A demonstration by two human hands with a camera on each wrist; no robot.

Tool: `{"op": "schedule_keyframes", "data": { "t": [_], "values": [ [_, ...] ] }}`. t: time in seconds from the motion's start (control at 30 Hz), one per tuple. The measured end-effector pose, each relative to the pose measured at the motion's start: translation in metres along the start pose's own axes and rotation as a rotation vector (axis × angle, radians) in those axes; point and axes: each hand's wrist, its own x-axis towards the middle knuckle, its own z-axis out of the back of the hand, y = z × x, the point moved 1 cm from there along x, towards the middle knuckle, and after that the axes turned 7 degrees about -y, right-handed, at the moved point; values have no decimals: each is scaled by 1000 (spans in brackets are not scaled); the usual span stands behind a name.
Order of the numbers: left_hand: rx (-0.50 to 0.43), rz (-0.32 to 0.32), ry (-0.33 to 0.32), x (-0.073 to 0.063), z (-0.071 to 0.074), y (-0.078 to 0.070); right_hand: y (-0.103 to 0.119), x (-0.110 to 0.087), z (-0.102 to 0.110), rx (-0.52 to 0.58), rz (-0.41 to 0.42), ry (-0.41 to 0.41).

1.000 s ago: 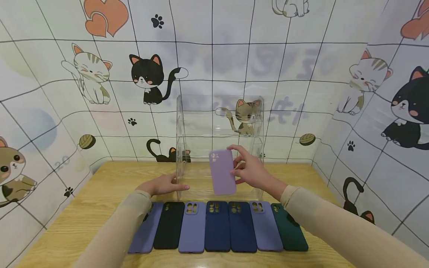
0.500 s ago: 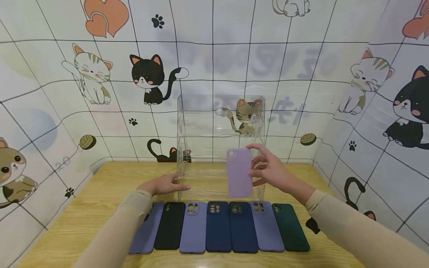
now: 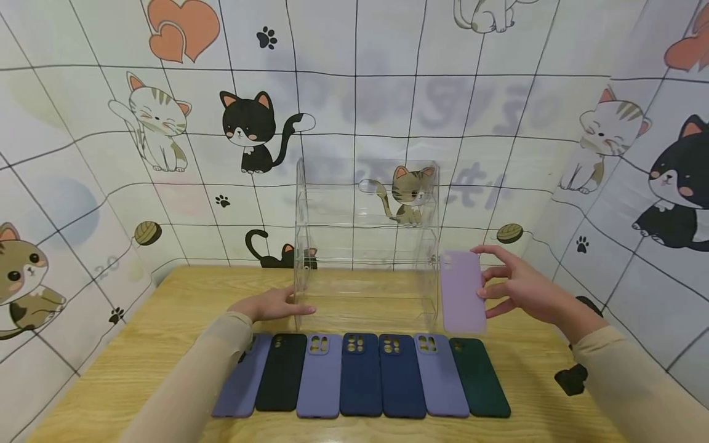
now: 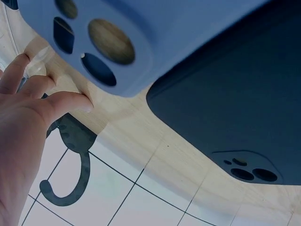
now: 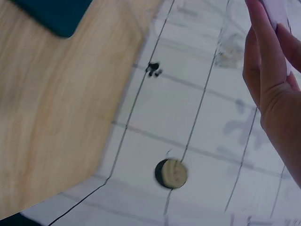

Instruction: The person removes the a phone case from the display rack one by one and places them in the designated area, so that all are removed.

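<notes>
My right hand (image 3: 520, 286) holds a light purple phone case (image 3: 463, 292) upright by its right edge, just right of the clear stepped display rack (image 3: 365, 286). In the right wrist view the fingers and thumb of the right hand (image 5: 275, 70) pinch the case at the upper right. My left hand (image 3: 271, 304) grips the rack's lower left side, thumb in front and fingers round the outer side. A row of phone cases lies before the rack: violet (image 3: 320, 381), black (image 3: 281, 375), navy (image 3: 361, 378) and dark green (image 3: 480, 378).
The wooden table (image 3: 166, 326) extends to both sides of the row of cases. A cat-patterned, gridded cloth (image 3: 343, 98) hangs behind and at the sides. Close to the left wrist camera are a violet case (image 4: 155, 52) and a black case (image 4: 240, 103).
My right hand has carried the light purple case rightward, from in front of the rack to beyond its right side. The left hand stays on the rack, and the row of cases is unchanged.
</notes>
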Motion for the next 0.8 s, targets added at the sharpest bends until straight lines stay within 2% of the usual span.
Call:
{"op": "schedule_keyframes", "data": {
  "t": [0.2, 0.47, 0.6, 0.8],
  "values": [
    [-17, -2, 8, -2, -1, 1, -46, -8, 30, 0, -122, 53],
    [-15, -29, 12, -2, -1, -2, -108, -23, 56, 28, -223, 172],
    [-19, -27, 16, -2, -1, -3, -126, -29, 60, 48, -270, 218],
    [-4, -18, 9, -2, -1, -3, -141, -34, 63, 85, -326, 269]
  ]
}}
